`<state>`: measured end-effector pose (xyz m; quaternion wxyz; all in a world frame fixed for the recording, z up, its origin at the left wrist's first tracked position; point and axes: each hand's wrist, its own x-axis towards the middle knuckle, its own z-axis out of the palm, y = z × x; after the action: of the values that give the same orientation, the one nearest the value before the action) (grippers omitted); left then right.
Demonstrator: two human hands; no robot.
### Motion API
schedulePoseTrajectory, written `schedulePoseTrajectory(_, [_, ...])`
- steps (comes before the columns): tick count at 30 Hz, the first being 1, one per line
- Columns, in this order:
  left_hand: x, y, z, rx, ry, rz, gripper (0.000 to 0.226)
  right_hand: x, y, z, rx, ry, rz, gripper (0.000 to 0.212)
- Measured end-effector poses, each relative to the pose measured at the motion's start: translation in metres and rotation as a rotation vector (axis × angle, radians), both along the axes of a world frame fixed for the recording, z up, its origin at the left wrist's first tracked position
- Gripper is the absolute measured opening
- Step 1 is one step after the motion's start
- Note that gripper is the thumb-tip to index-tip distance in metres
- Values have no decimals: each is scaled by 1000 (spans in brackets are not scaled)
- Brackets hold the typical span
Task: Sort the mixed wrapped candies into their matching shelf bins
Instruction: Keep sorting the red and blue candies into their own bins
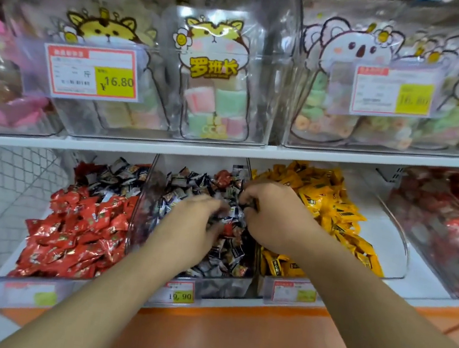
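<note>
Both hands down in the middle bin, the clear one heaped with dark-wrapped candies. Left hand palm down on the heap, fingers bent into the wrappers; whether anything is actually gripped cannot be told, the fingertips blurred. Right hand curled, thumb and fingers pinching at something dark at the heap's top; piece too small to identify.

Red strays visible between the hands and one more red piece near the back of the same bin. Probable reason for both hands here: digging out mismatches.

Red-wrapped candies in the bin just left, with some dark pieces piled at its rear. Yellow-wrapped candies in the bin just right. Clear dividers keep the colours apart.

Judgement: sorting mid-way; strays remain in two bins.
</note>
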<state>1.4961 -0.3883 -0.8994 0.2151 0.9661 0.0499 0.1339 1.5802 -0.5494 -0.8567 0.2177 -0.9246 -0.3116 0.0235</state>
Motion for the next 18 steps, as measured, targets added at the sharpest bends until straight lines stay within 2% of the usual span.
schedulePoseTrajectory(4, [11,-6,-13,-18,117,-107,43,-2,1,0,3,5,3,13])
schedulePoseTrajectory(6, [14,-4,-18,-3,122,-116,35,-2,2,0,-5,10,0,13])
schedulePoseTrajectory(9, [16,0,-19,20,89,-85,15,0,2,-1,0,14,-2,12])
schedulePoseTrajectory(15, [4,4,-20,118,-43,-31,11,-3,2,0,-10,-8,2,11])
schedulePoseTrajectory(18, [-3,6,-7,28,-113,22,13,-5,2,1,-21,-12,4,12])
